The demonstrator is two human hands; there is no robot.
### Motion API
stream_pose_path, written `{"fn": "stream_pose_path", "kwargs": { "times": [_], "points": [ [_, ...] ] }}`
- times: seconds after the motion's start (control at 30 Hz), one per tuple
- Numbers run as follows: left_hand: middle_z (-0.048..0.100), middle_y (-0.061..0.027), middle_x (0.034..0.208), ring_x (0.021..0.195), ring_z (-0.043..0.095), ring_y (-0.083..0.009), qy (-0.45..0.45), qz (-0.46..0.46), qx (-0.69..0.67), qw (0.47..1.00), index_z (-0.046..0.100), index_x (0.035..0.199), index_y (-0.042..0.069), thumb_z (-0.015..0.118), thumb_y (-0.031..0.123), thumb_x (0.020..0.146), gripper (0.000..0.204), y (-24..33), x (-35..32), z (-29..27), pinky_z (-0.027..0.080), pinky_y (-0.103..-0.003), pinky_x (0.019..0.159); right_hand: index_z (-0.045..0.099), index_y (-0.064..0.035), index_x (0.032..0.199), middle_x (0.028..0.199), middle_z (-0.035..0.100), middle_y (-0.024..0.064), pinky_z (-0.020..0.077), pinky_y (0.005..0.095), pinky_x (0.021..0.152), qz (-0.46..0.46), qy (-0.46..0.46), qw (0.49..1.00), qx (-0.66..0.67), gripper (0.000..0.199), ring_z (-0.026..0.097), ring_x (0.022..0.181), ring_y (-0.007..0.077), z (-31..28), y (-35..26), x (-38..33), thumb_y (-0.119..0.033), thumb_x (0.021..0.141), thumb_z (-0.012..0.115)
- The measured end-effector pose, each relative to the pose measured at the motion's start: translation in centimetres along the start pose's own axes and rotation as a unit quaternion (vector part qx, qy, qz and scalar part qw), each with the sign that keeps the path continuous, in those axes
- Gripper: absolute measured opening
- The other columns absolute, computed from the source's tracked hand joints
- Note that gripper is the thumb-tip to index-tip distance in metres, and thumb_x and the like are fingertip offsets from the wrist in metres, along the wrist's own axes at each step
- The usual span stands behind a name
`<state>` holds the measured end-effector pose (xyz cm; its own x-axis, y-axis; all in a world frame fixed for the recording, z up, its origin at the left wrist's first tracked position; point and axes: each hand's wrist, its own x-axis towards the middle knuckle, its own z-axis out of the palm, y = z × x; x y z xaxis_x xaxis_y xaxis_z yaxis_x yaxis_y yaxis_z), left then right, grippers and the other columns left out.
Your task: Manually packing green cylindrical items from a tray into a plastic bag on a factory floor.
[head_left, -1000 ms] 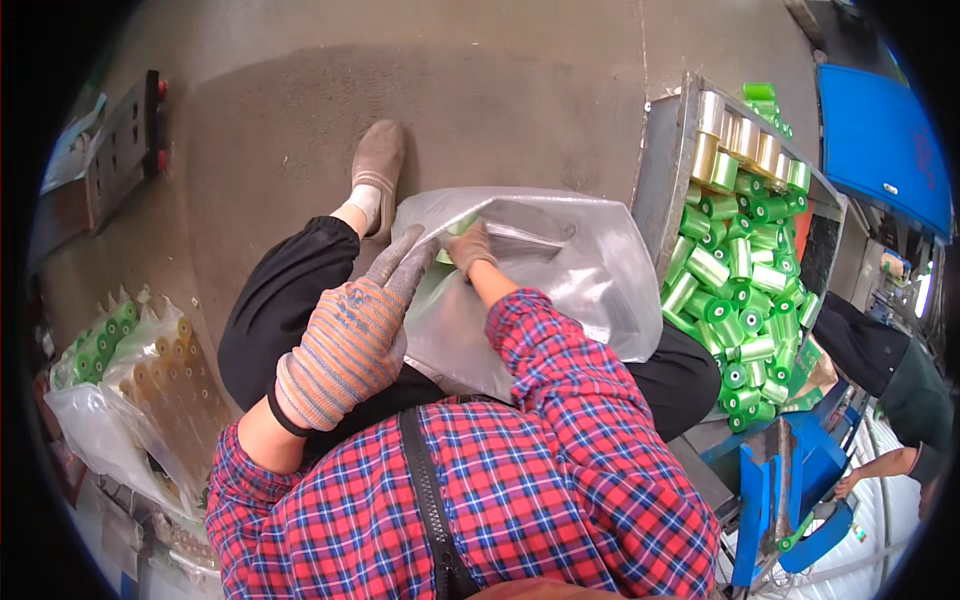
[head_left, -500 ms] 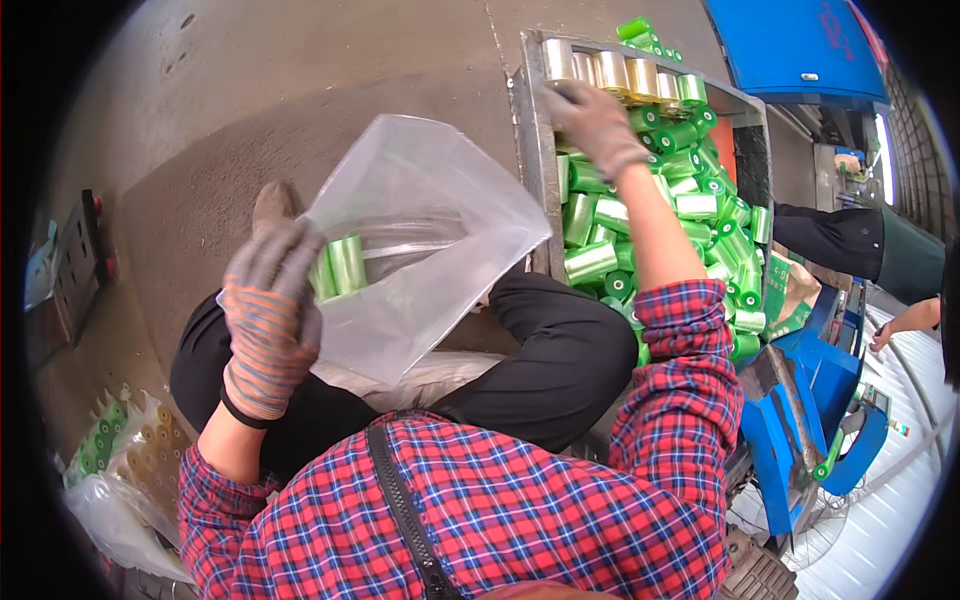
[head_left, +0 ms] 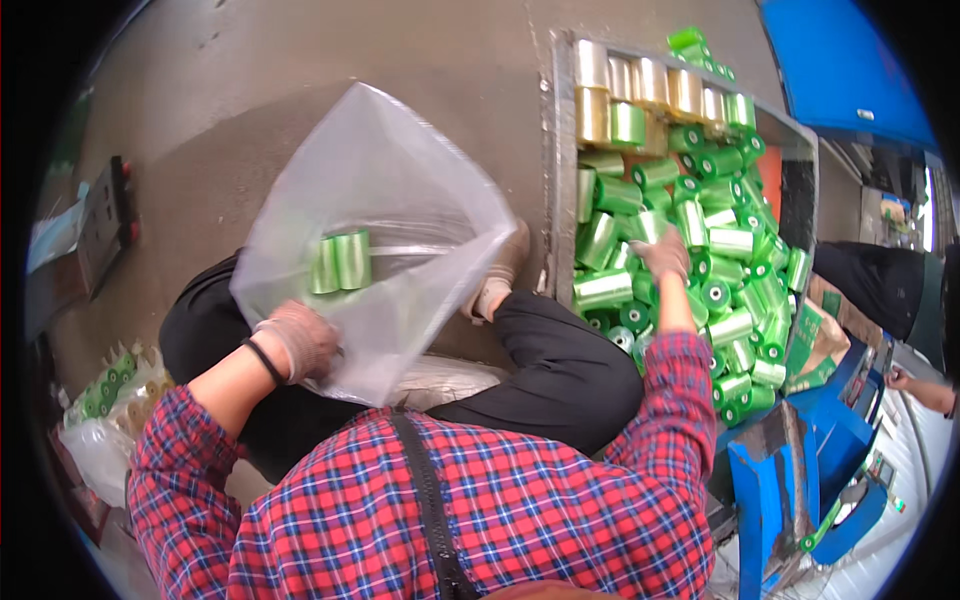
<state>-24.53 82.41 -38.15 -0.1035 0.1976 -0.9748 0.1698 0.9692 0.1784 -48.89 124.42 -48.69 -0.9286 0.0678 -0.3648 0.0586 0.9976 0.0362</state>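
Note:
On my lap lies a clear plastic bag (head_left: 375,150), its mouth spread wide. Two green film rolls (head_left: 340,262) rest side by side in it. My left hand (head_left: 300,342), in a striped knit glove, is closed on the bag's near left edge; its fingertips are partly hidden. To the right, my gloved right hand (head_left: 665,255) reaches into a grey crate (head_left: 562,200) heaped with green rolls. Its thumb and fingers straddle one green film roll (head_left: 650,226), slightly blurred. Pale gold rolls (head_left: 650,82) stand in rows along the crate's far end.
More green rolls (head_left: 690,42) sit beyond the crate's far edge. A blue panel (head_left: 840,70) is at the far right, blue metal equipment (head_left: 760,490) at the near right. Bagged rolls (head_left: 110,385) lie at left. Another person's hand (head_left: 920,392) shows at the right edge.
My right hand has come back from the gold rolls to the green heap, uncovering a green roll beside the gold ones. My left hand has dropped to the bag's near edge. The view has shifted.

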Motion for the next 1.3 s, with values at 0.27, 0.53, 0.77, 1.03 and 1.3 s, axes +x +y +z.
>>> {"fn": "stream_pose_path", "kwargs": {
  "times": [0.27, 0.53, 0.77, 1.03, 1.3],
  "points": [
    [0.062, -0.0169, 0.092, 0.086, 0.059, -0.0348, 0.071, 0.184, -0.043, 0.979, 0.050, 0.117, 0.016, 0.043, 0.034, 0.078, 0.043, 1.0, 0.3, 5.2, 0.044, -0.042, 0.079, 0.031, -0.0042, 0.130, 0.112, 0.053, 0.0159, 0.0456, 0.0393, 0.087, -0.163, -0.281, 0.624, 0.711, 0.071, 0.056, 0.099, 0.0265, -11.2, -9.8, -13.1, -0.042, 0.077, 0.060],
    [0.063, -0.0176, 0.083, 0.082, 0.060, -0.0335, 0.125, 0.223, -0.015, 0.967, 0.055, 0.102, 0.010, 0.047, 0.031, 0.075, 0.034, 0.5, 0.0, 6.0, 0.046, -0.042, 0.076, 0.051, 0.0070, 0.112, 0.106, 0.056, 0.0249, 0.0427, 0.0352, 0.083, -0.176, -0.321, 0.913, 0.180, 0.083, 0.055, 0.100, 0.0312, 12.6, -30.9, -14.9, -0.063, 0.067, 0.058],
    [0.063, -0.0165, 0.078, 0.078, 0.061, -0.0344, 0.169, 0.235, -0.112, 0.951, 0.056, 0.098, 0.008, 0.050, 0.028, 0.077, 0.029, -1.6, -2.6, 7.2, 0.048, -0.042, 0.070, 0.037, 0.0065, 0.120, 0.120, 0.047, 0.0243, 0.0405, 0.0355, 0.090, -0.037, -0.260, 0.945, 0.196, 0.088, 0.050, 0.109, 0.0320, 23.3, -30.8, -14.9, -0.051, 0.061, 0.069],
    [0.037, -0.0232, 0.131, 0.124, 0.033, -0.0330, 0.410, -0.096, 0.051, 0.906, 0.034, 0.131, 0.013, 0.070, 0.044, 0.060, 0.086, -4.0, -1.5, 7.6, 0.028, -0.047, 0.100, 0.035, -0.0119, 0.130, 0.132, 0.038, 0.0168, 0.0277, 0.0470, 0.100, -0.325, -0.238, 0.855, -0.326, 0.075, 0.036, 0.124, 0.0267, 2.4, -30.2, -18.6, -0.043, 0.068, 0.063],
    [0.014, -0.0200, 0.142, 0.132, 0.015, -0.0326, 0.438, -0.205, 0.099, 0.870, 0.018, 0.138, 0.016, 0.072, 0.047, 0.059, 0.101, -4.5, -1.6, 6.7, 0.014, -0.054, 0.104, 0.057, -0.0052, 0.108, 0.113, 0.055, 0.0184, 0.0318, 0.0453, 0.098, -0.364, -0.127, 0.883, -0.269, 0.041, 0.049, 0.111, 0.0299, -9.4, -22.5, -22.1, -0.021, 0.070, 0.056]
  ]
}}
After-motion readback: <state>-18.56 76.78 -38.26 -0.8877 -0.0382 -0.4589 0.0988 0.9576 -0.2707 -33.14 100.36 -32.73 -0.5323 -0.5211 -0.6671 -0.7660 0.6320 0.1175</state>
